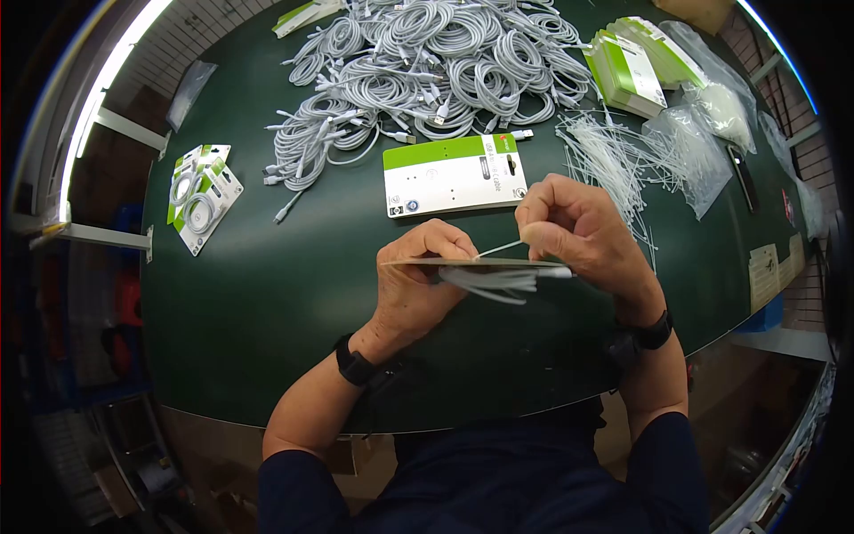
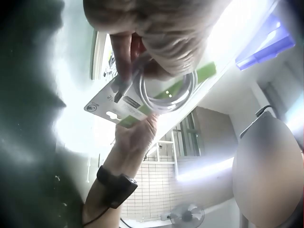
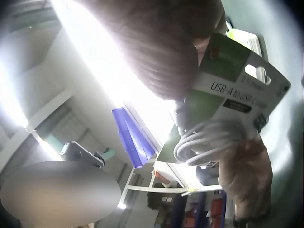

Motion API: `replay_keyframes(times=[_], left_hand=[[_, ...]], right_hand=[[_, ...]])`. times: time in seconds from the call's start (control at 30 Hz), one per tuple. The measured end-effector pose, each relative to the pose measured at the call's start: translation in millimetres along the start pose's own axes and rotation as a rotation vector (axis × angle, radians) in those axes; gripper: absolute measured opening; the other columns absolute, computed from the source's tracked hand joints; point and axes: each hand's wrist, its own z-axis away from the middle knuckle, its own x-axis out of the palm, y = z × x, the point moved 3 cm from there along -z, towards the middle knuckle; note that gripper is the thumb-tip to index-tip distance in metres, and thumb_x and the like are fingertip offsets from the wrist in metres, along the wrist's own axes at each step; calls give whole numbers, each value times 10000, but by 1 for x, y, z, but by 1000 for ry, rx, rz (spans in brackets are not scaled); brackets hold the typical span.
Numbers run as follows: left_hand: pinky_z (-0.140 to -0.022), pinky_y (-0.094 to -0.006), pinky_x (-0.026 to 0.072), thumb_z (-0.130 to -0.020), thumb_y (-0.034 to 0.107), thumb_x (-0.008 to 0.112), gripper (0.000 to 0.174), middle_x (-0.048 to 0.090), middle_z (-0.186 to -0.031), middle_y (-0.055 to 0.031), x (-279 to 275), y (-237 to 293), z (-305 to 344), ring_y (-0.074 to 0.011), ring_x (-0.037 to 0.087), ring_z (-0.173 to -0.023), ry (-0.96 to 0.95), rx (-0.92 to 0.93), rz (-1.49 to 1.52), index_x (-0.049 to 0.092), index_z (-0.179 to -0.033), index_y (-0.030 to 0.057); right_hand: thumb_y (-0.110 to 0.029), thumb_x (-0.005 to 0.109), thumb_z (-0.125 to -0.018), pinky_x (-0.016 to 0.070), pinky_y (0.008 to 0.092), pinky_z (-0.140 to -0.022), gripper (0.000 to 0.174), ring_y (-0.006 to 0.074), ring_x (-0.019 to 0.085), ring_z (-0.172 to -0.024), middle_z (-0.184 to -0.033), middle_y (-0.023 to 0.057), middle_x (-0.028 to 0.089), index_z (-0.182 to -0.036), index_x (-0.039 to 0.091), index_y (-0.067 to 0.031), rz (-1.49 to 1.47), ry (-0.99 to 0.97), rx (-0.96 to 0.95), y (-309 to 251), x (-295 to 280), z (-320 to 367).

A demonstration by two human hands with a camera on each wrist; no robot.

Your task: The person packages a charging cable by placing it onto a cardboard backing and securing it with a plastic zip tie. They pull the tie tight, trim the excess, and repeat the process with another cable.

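Note:
My left hand [image 1: 414, 285] grips a packaging card [image 3: 213, 109], seen nearly edge-on in the head view. A coiled white cable [image 3: 204, 137] lies against the card's printed face, below a USB-A label in the right wrist view. From the card's back rises a thin white cable tie [image 1: 500, 249], close by the left fingertips. The right hand [image 1: 587, 233] pinches the tie's free end between thumb and forefinger, over the card's right side. Flat on the table just beyond lies another green-and-white card [image 1: 454, 178].
A big heap of coiled cables [image 1: 436, 71] covers the table's far middle. Loose cable ties [image 1: 605, 160] lie scattered at the right, beside plastic bags [image 1: 698, 160]. Stacked cards [image 1: 627, 71] stand behind them. Cards with cables attached [image 1: 205, 200] lie at the left.

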Motion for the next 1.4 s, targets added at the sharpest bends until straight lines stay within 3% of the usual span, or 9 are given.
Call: replay_keyframes(times=[0.07, 0.13, 0.23, 0.27, 0.37, 0.4, 0.53, 0.83, 1.4], left_hand=[[-746, -289, 639, -920, -50, 760, 282, 757, -1091, -102, 7, 0, 7, -178, 750, -941, 103, -276, 261, 694, -1195, -51], [-738, -316, 656, -941, -36, 732, 328, 744, -1156, -134, 3, -6, 4, -214, 759, -976, 125, -288, 286, 656, -1260, -50], [-728, -319, 663, -980, 15, 701, 362, 734, -1190, -148, 1, -7, -2, -218, 762, -979, 159, -338, 284, 616, -1328, -36], [-732, -316, 664, -986, 26, 699, 365, 733, -1191, -144, 0, -10, -2, -214, 761, -981, 159, -362, 297, 612, -1335, -32], [-748, -308, 666, -1003, 51, 686, 360, 729, -1196, -135, 3, -12, -1, -204, 759, -988, 144, -420, 352, 606, -1346, -21], [-753, -305, 667, -1009, 58, 680, 356, 728, -1198, -132, 4, -12, -1, -201, 758, -990, 137, -437, 373, 604, -1349, -17], [-778, -310, 670, -1036, 62, 640, 339, 718, -1225, -127, 5, -12, 0, -199, 754, -1010, 158, -450, 463, 594, -1366, -3], [-837, -337, 669, -1087, 130, 602, 324, 705, -1253, -117, 3, -14, -1, -198, 742, -1060, 202, -411, 630, 576, -1389, 14], [-751, -314, 661, -1075, 158, 650, 341, 728, -1190, -136, -2, -20, 4, -189, 754, -951, 134, -469, 528, 591, -1363, -16]], right_hand=[[-86, 689, -1025, 534, 229, -737, 115, 61, 625, -784, -914, 19, 659, -1028, 624, 8, -27, 162, -6, 9, -19, -8], [-124, 658, -1056, 536, 242, -814, 144, 75, 648, -854, -969, 41, 691, -1087, 644, 16, -19, 310, -61, 8, -28, -8], [-132, 648, -1068, 539, 278, -888, 180, 104, 662, -967, -1063, 76, 706, -1181, 659, 9, 181, 565, -369, 1, -14, -7], [-120, 676, -1037, 531, 342, -955, 256, 197, 660, -1104, -1184, 119, 712, -1271, 675, -17, 431, 547, -452, -1, -14, -3], [-75, 726, -967, 521, 400, -982, 336, 289, 642, -1161, -1268, 138, 707, -1298, 690, -35, 883, 436, -659, -15, 3, -4], [-40, 758, -905, 507, 434, -999, 399, 345, 619, -1189, -1293, 150, 704, -1300, 706, -45, 862, 417, -640, -15, 7, -5], [-22, 790, -863, 513, 436, -971, 395, 335, 627, -1155, -1286, 142, 703, -1250, 726, -65, 874, 492, -653, -12, 4, -7], [-110, 923, -696, 512, 386, -768, 330, 248, 610, -873, -952, -11, 676, -985, 764, -130, 946, 236, -721, 1, 40, -3], [-25, 853, -791, 540, 353, -672, 192, 217, 673, -765, -835, 14, 715, -938, 759, -106, 753, 208, -656, 17, 45, -4]])
